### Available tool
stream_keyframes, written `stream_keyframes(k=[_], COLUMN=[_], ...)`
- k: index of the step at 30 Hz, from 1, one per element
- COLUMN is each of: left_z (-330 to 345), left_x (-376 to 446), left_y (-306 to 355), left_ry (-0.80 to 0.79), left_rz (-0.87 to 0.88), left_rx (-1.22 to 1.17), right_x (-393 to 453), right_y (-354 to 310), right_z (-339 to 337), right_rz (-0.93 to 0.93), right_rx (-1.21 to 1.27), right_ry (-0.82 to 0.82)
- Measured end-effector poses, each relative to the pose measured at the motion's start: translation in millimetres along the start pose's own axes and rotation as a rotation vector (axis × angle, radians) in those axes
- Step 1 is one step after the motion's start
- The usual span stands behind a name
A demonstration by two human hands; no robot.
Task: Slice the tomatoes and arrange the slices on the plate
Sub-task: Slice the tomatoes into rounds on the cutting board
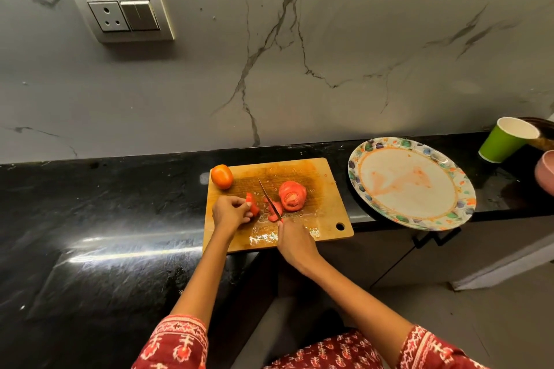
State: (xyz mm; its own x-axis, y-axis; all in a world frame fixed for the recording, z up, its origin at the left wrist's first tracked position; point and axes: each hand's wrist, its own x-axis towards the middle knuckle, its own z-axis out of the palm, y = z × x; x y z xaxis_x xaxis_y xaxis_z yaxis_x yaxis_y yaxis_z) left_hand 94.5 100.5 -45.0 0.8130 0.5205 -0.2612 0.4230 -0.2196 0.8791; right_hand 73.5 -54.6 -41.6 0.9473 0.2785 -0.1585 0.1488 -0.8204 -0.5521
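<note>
On the board (325, 213), the left hand (230, 213) pinches a tomato piece (253, 204) while the right hand (295, 244) grips the knife (269, 199) over cut slices (274, 210), beside a half tomato (292, 196), the plate (412, 184) bare of slices.

A green paper cup (503, 141) stands on the black worktop (105, 219) at far right, a pink bowl (546, 171) just beside it; a socket plate (123, 13) sits on the marble wall (329, 39).

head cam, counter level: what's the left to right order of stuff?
Whole tomato → left hand holding a tomato piece → knife → cut tomato → plate → green cup.
</note>
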Motion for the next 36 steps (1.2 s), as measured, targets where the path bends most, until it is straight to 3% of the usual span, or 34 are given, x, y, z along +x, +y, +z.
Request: stream_keyframes(k=[3, 9, 12, 16, 19, 22, 27, 30, 36], left_z=[-9, -33, -32, -20, -14, -11, -7, -8, -20], left_x=[3, 6, 6, 8, 12, 13, 9, 5, 2], left_y=[-4, -2, 2, 2, -2, -7, -10, -15, -18], left_ry=[0.017, -0.051, -0.076, -0.308, -0.294, -0.266, -0.195, -0.135, -0.227], left_rz=[-0.064, -0.122, 0.000, 0.249, 0.335, 0.356, 0.335, 0.353, 0.386], left_rx=[0.111, 0.639, 0.711, 0.707, 0.821, 0.792, 0.422, 0.360, 0.284], right_x=[2, 10, 14, 15, 15, 14, 13, 14, 15], right_y=[5, 5, 3, 7, 10, 13, 12, 9, 13], right_z=[5, 10, 11, 11, 11, 12, 8, 7, 10], right_rz=[0.008, 0.024, 0.026, 0.025, 0.029, 0.033, -0.027, -0.049, -0.059], right_rx=[0.023, 0.041, 0.037, 0.029, 0.030, 0.039, 0.091, 0.120, 0.144], right_ry=[-0.011, -0.019, -0.025, -0.020, -0.029, -0.025, 0.008, 0.033, 0.045])
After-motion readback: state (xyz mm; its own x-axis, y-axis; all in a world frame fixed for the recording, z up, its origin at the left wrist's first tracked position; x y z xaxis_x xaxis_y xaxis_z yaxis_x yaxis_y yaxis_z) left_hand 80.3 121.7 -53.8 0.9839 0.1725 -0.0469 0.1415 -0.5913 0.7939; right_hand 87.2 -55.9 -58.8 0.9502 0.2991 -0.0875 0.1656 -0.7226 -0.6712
